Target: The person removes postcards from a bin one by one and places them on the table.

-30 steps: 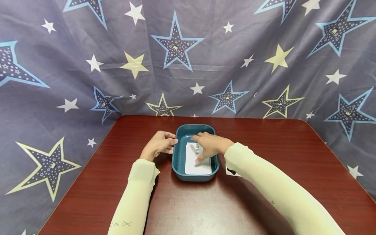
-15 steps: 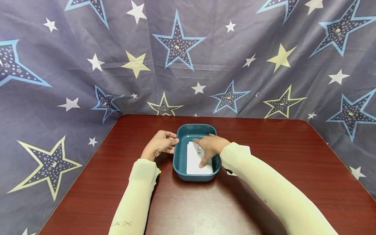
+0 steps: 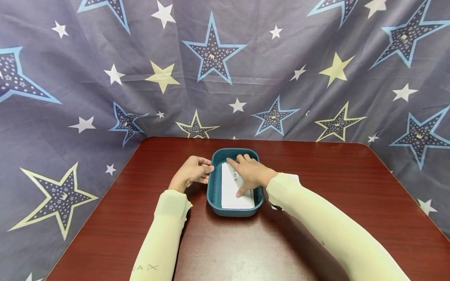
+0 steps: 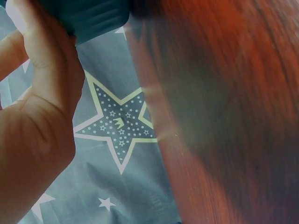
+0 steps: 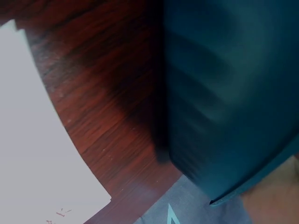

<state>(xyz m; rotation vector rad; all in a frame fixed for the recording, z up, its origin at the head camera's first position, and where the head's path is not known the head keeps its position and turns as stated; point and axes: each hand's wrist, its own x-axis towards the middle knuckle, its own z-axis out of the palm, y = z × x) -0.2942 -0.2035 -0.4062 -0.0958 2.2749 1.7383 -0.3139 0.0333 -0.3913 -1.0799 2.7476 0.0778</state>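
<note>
A teal tray (image 3: 218, 212) with tall walls and rounded corners stands on the table. In it lie white sheets of paper (image 3: 230, 191), the top one bearing a column of dark characters. My left hand (image 3: 190, 171) touches the tray's left outer wall with fingers and thumb; the left wrist view shows that hand (image 4: 42, 102) below the tray's corner (image 4: 103, 18). My right hand (image 3: 254, 173) reaches over the right wall, thumb and fingers spread on the paper. In the right wrist view the tray's side (image 5: 215, 93) hides most of this hand.
More white paper (image 5: 42, 140) lies on the table right of the tray, mostly under the right sleeve (image 3: 309, 210) in the head view. The reddish-brown table (image 3: 225, 249) ends at a star-patterned cloth (image 3: 225, 97) behind it.
The right hand has shifted slightly up and left within the tray. The top paper has slid away toward the far end, baring printing near the bottom edge. The left hand stays against the tray.
</note>
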